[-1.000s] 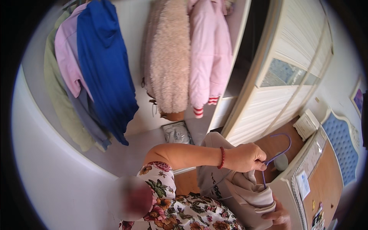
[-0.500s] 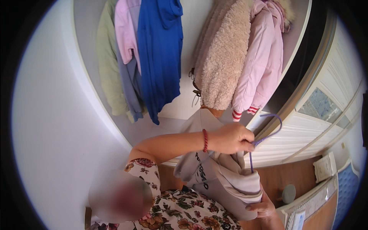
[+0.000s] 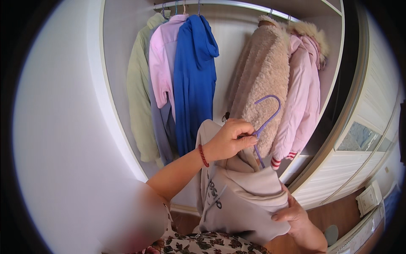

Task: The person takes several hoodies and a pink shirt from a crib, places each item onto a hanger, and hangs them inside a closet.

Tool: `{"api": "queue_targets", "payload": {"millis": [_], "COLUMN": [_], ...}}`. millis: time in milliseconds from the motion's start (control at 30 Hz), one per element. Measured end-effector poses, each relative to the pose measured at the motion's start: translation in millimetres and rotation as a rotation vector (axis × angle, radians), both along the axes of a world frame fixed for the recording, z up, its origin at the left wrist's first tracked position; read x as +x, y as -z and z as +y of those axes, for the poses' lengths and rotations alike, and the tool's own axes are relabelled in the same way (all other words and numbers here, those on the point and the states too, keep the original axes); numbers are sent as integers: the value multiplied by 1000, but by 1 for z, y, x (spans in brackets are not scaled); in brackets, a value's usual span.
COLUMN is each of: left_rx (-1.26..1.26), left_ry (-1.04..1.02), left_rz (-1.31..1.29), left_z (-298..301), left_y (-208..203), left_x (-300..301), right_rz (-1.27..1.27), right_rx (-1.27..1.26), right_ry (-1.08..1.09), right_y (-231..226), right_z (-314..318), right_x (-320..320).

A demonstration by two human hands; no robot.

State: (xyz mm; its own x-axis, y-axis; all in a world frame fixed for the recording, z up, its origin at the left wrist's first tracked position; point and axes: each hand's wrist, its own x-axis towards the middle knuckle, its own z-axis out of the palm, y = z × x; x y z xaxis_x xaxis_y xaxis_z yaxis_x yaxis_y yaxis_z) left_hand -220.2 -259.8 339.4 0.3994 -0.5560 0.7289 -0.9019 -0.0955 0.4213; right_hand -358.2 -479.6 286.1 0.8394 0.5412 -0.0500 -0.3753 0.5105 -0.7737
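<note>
Facing an open wardrobe (image 3: 230,55) with a metal rail (image 3: 253,6) crossing at twelve o'clock; seeing, from ten round to twelve, a green garment (image 3: 141,93), a pink-and-lilac top (image 3: 160,70) and a blue hooded top (image 3: 192,89), and toward two o'clock a fluffy beige coat (image 3: 268,67) beside a pink jacket (image 3: 302,97) with a furry hood trim. Passing a pale sliding door (image 3: 359,156) just beyond three.

Pinching a purple hanger (image 3: 279,106) near the middle with the left hand (image 3: 230,137), pressing thumb and fingers together on it. Leaving the hook bare above that pinch, curving up toward one o'clock of it, and sending the shaft down toward five, into the folds of a pale beige top (image 3: 243,207) with dark lettering. Spreading that top mostly below the left grip, around six o'clock, and partly behind the wrist. Clamping its right-hand edge with the right hand (image 3: 297,218), between four and five, laying the thumb across the front and hiding most of the fingers behind the cloth.

Slanting the left forearm upward from eight o'clock, wearing a red bracelet (image 3: 203,155), turning the back of the hand to view. Raising the right forearm from five, pointing toward eleven
</note>
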Motion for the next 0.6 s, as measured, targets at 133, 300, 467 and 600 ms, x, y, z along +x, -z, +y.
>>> {"api": "queue_targets", "payload": {"millis": [133,300,467,600], "left_rx": [-115,-129,-63,25], "left_ry": [154,-185,-540,-5], "left_rz": [349,-90,-166,208], "left_z": [21,35,46,78], "left_y": [-15,-26,3,20], "left_x": [44,96,106,81], "right_rz": [-87,-217,-315,-451], "right_rx": [-90,-196,-192,-233], "right_ry": [120,331,486,554], "right_y": [-28,-86,-115,-147], "right_z": [33,75,93,108], "right_x": [29,69,112,140]}}
